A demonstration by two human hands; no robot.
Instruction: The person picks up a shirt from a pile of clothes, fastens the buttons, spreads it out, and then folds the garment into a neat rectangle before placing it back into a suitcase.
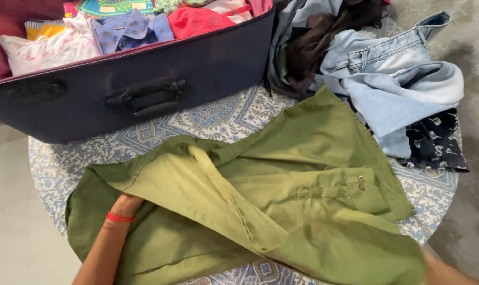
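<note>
Left forearm entered from the bottom edge, left of centre, and ran up and slightly right. A red thread band sat round the wrist. Left hand showed only at its heel; palm and fingers were hidden under green cloth, so grip could not be read. Right arm came in at the bottom right corner, blurred, angled up and left; only a short stretch of forearm or wrist showed, the hand itself covered. Both arms were bare. The two limbs stood well apart.
</note>
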